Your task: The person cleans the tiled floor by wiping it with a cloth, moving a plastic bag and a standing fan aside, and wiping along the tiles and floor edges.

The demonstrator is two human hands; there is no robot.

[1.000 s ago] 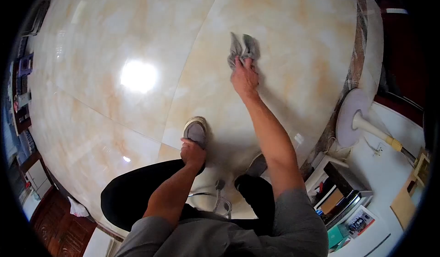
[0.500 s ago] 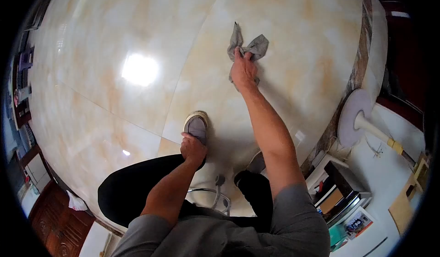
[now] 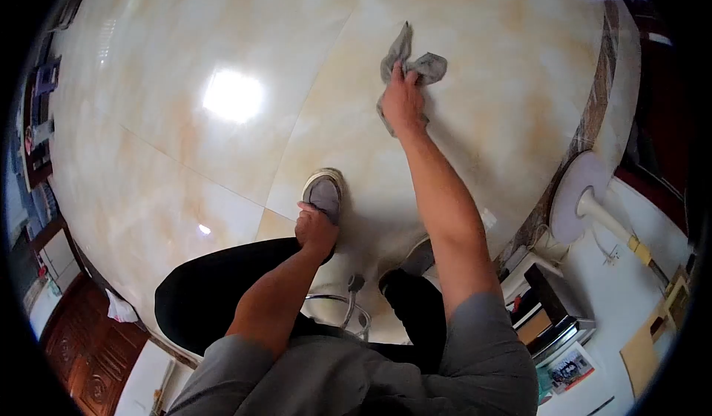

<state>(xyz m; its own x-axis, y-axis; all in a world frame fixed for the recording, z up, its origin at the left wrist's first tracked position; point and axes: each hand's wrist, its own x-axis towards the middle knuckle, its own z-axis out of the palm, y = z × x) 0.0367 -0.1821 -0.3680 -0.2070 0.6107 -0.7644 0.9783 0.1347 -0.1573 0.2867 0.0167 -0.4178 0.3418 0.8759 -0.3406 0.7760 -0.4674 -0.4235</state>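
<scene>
The cloth (image 3: 400,45) lay on the glossy floor (image 3: 482,119), bunched beneath the right hand (image 3: 403,101), its ends spreading past the fingertips; that grip pressed it, fingers slightly apart.

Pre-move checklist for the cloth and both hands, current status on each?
1. Right hand on the grey cloth: ok.
2. Cloth spread flat: not ok, bunched with loose ends sticking out.
3. Left hand clear of cloth: ok, it's at the left shoe.
4. Tiled floor just beyond the cloth free of objects: ok.
5. Cloth clear of the round stand base: ok, well apart.
6. Floor dry under cloth: cannot tell, covered.
</scene>
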